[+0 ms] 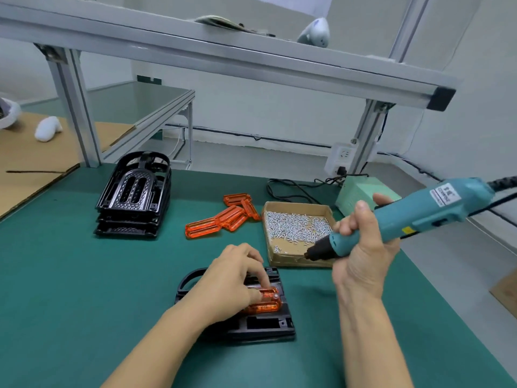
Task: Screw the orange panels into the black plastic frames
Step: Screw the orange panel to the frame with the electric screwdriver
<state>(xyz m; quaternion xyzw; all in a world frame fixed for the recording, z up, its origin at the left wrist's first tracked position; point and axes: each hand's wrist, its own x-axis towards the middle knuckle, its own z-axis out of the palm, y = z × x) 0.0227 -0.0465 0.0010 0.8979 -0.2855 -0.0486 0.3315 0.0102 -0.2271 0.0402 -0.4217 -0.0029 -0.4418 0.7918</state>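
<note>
A person works at a table (84, 275) covered in a matte green mat; near its front edge lies a glossy black plastic frame (260, 326) with a curved handle loop at its left end, and a translucent orange panel (265, 302), long and round-ended, sits in its recess; the left hand (232, 278) lies over the frame, fingers curled down and pressing on the panel; the right hand (361, 247) is wrapped around the grip of a teal electric screwdriver (405, 217), its dark tip hanging over the near edge of a shallow cardboard box (296, 231) filled with small silvery screws (293, 222); more orange panels (223, 217) lie loosely heaped at mid-table, just left of the box; toward the back left edge stands a stack of black frames (134, 197), ribbed and slotted; a pale green power unit (361, 191) with a black cable sits behind the box; grey aluminium shelf rails (223, 49) cross overhead.
</note>
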